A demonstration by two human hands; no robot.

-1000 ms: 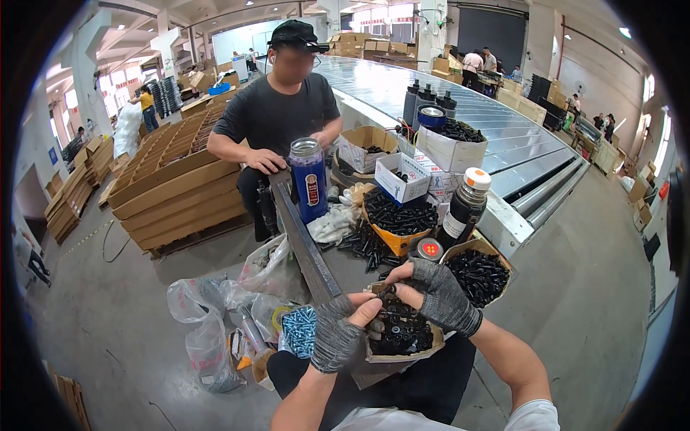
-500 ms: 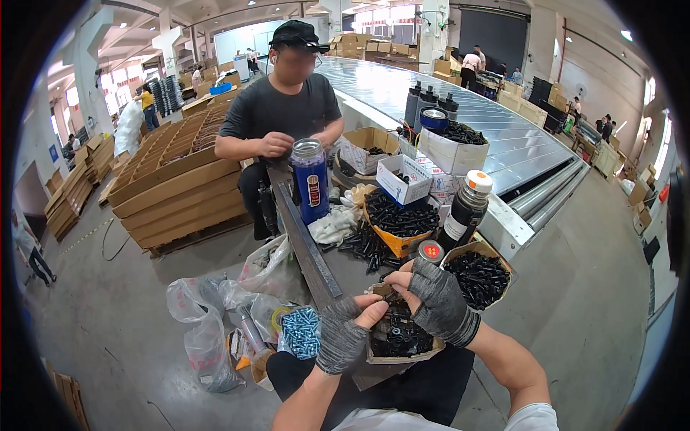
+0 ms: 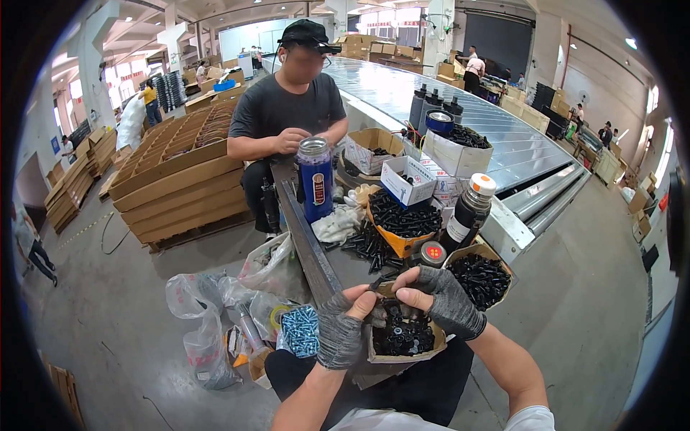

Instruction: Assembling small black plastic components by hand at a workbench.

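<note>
My left hand (image 3: pixel 342 329), in a dark grey fingerless glove, pinches a small black screw-like piece (image 3: pixel 376 283) between thumb and fingertips. My right hand (image 3: pixel 453 304), gloved the same way, is just beside it, thumb and forefinger apart with nothing visible between them. Below both hands, a cardboard box (image 3: pixel 407 358) of small black parts sits near my lap. Close to my right wrist stands another box of black bolt-like parts (image 3: pixel 480 278). Beyond my fingers, an orange-edged box (image 3: pixel 406 246) is heaped with black pieces, some spilled over the bench.
A blue jar (image 3: pixel 315 183), white gloves (image 3: pixel 338 226), a black bottle (image 3: pixel 466 215) and a round red-labelled tin (image 3: pixel 433 253) stand on the bench. Blue screws (image 3: pixel 300 330) fill a box at lower left, near plastic bags (image 3: pixel 205 337). A co-worker (image 3: pixel 291 108) sits opposite.
My right hand has drawn away from the left, its thumb and forefinger now apart. The small black piece now shows at my left fingertips.
</note>
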